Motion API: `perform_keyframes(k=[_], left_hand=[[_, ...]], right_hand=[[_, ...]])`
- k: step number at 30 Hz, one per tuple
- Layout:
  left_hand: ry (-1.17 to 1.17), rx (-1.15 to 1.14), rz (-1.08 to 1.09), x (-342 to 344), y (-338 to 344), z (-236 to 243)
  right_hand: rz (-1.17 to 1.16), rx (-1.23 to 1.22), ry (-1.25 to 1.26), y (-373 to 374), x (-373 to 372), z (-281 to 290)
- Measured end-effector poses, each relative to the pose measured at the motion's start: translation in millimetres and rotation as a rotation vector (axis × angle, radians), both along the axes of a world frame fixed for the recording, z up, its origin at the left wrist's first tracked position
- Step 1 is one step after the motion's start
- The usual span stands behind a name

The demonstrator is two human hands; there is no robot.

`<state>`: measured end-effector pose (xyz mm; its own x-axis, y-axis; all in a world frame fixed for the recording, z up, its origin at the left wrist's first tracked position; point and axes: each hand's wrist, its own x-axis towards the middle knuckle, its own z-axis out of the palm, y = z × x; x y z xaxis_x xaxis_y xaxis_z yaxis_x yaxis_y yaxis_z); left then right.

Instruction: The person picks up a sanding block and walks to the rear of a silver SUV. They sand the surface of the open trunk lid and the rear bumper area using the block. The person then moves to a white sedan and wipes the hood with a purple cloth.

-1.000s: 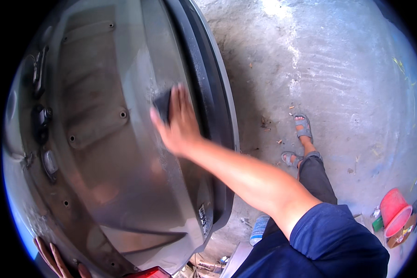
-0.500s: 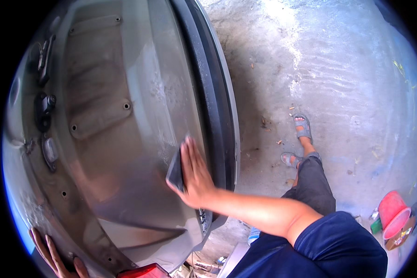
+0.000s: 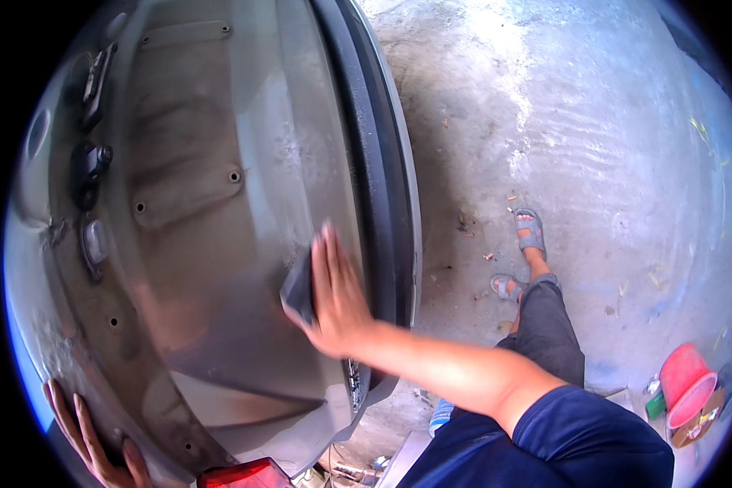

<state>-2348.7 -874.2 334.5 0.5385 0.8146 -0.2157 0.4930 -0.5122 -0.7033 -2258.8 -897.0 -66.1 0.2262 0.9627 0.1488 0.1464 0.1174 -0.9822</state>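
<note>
My right hand point(image 3: 342, 302) lies stretched over a dark grey sheet that looks like sandpaper point(image 3: 299, 285). It holds the sheet against the dull, bare-looking rear panel point(image 3: 211, 305) of a car, close to the black trim strip point(image 3: 372, 154). Whitish scuffed patches show on the panel just above the fingertips. At the lower left, my left hand point(image 3: 89, 446) rests on the bodywork with its fingers spread and nothing in them; the picture's dark rim cuts off part of it.
A red tail light point(image 3: 248, 474) sits at the panel's lower edge. Black fittings, among them a small camera-like part point(image 3: 92, 167), line the left side. On the concrete floor point(image 3: 594, 146), a red bucket point(image 3: 686, 384) lies at the lower right beside a small green object point(image 3: 655, 405).
My right hand has slid the sheet a little up and left across the panel. My left hand stays on the bodywork. The whole view has shifted slightly.
</note>
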Motion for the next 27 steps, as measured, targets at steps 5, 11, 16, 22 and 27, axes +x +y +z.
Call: perform_keyframes(k=[5, 11, 16, 22, 27], left_hand=[[0.005, 0.0, -0.044, 2, 8, -6], [-0.02, 0.004, 0.015, 4, -1, -4], [-0.025, -0.008, -0.005, 2, 6, -4], [0.027, 0.01, -0.009, 3, 0, -2], [0.007, -0.001, -0.027, 2, 7, 1]], right_hand=[[-0.046, 0.033, -0.021, 73, 30, -5], [0.064, 0.135, -0.043, -2, 9, -6], [0.065, 0.103, -0.12, 66, 40, -2], [0.29, 0.245, -0.196, 13, 39, -17], [0.166, 0.279, -0.394, 102, 76, -17]])
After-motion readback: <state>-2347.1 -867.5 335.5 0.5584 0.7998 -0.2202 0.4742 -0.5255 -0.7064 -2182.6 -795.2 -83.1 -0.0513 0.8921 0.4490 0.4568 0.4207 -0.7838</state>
